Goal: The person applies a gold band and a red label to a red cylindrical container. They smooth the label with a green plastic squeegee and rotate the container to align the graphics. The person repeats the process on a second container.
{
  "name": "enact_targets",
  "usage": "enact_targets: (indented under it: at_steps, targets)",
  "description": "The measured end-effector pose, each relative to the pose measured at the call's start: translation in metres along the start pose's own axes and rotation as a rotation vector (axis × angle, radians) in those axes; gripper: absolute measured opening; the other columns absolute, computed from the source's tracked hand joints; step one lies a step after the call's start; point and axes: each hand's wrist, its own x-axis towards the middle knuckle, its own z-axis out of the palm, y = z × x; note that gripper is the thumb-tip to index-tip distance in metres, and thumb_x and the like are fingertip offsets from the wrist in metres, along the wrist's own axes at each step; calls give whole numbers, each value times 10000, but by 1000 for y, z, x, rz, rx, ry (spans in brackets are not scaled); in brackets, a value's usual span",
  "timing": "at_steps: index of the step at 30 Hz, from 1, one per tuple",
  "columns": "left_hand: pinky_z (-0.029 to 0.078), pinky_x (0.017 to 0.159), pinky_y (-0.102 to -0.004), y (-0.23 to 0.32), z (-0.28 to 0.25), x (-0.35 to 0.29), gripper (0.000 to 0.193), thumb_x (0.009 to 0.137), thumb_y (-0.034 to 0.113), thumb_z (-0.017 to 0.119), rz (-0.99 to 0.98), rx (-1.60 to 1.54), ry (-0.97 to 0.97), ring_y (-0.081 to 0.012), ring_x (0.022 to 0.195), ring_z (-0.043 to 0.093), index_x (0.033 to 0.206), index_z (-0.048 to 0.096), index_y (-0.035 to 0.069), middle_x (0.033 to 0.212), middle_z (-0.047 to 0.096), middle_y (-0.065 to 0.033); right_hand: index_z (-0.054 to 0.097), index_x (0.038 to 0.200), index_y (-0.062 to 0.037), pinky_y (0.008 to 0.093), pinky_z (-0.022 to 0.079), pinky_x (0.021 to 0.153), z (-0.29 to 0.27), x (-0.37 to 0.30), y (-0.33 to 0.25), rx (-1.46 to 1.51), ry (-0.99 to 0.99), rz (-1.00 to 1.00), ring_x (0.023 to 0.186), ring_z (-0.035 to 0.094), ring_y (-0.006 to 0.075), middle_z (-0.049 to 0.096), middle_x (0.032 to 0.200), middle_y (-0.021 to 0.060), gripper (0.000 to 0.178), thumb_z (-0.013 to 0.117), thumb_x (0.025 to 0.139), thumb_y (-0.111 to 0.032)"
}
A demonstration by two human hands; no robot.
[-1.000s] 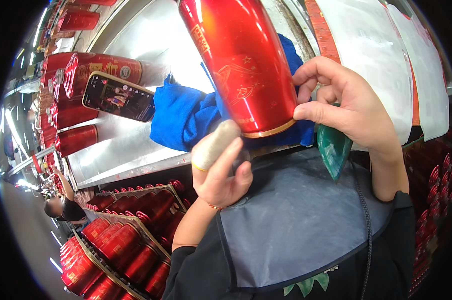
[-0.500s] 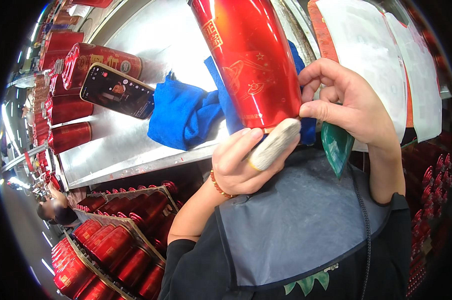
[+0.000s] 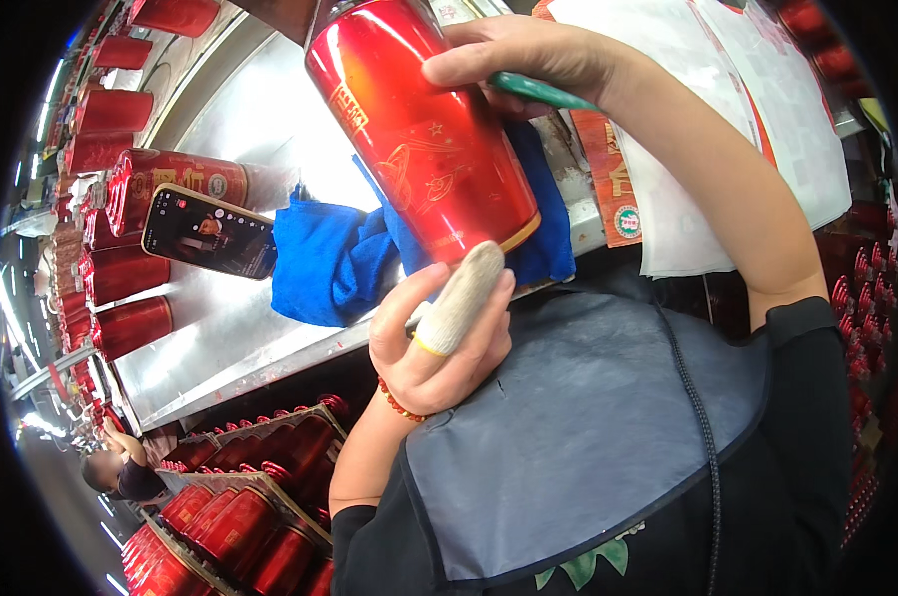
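Observation:
A glossy red bottle (image 3: 419, 139) with gold line drawings lies tilted on a crumpled blue cloth (image 3: 330, 260), its gold-rimmed base toward me. My right hand (image 3: 528, 62) is closed round its upper side, thumb across the red face, fingers partly hidden behind. A green blade-like scraper (image 3: 540, 91) is tucked in that same hand. Against the base rests my left hand (image 3: 444, 343), its fingers bent and touching the lower edge. One of its fingers wears a pale fabric finger sleeve (image 3: 461, 298).
A phone (image 3: 210, 233) leans by red bottles (image 3: 131, 268) at the left of the metal table (image 3: 230, 372). White sheets (image 3: 702, 233) and a red printed sheet (image 3: 608, 184) lie at right. Racks of red bottles (image 3: 235, 526) stand below left, near another person (image 3: 126, 472).
My right hand has moved from the bottle's lower right edge up to its upper side, with the scraper along. The bottle now shows farther left, more of its top in view.

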Motion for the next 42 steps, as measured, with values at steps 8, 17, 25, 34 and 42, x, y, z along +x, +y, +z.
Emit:
enact_targets:
  at_steps: [8,17,25,34,42]
  targets:
    - [463,931,-320,2,6,11,364,703,116,776,34,46,-3,-240,1057,579,1063,816,150,1205,719,-44,320,1561,36,369,358,1175,38,-32,-76,-381,62,-31,1426,428,288,459,1526,228,1163,810,766,-656]
    - [548,928,-372,0,2,-12,294,784,-30,721,-199,-152,137,-306,1047,668,1058,784,57,1179,717,-158,460,1451,-25,148,422,541,-14,14,1,262,-196,214,672,569,9,629,941,-32,854,894,798,-365]
    - [555,832,-341,-2,8,-2,387,665,-25,767,-76,-109,164,-266,1028,640,1037,796,79,1150,724,-80,447,1465,-24,352,488,1009,15,-6,-49,66,-212,87,1236,556,209,590,1354,136,941,893,756,-454]
    - [528,790,-340,-1,15,17,419,664,68,793,52,4,145,-220,979,615,1083,787,77,1206,713,-86,599,1261,-20,194,515,579,-3,-13,-32,-162,7,50,713,666,88,701,906,78,844,782,779,-688]
    - [495,934,-343,-8,16,12,529,707,127,902,-264,-5,195,-274,1097,590,1201,733,44,1272,662,-125,580,1244,14,162,457,467,-10,0,-16,2,-159,27,530,578,45,617,693,-8,857,789,785,-679]
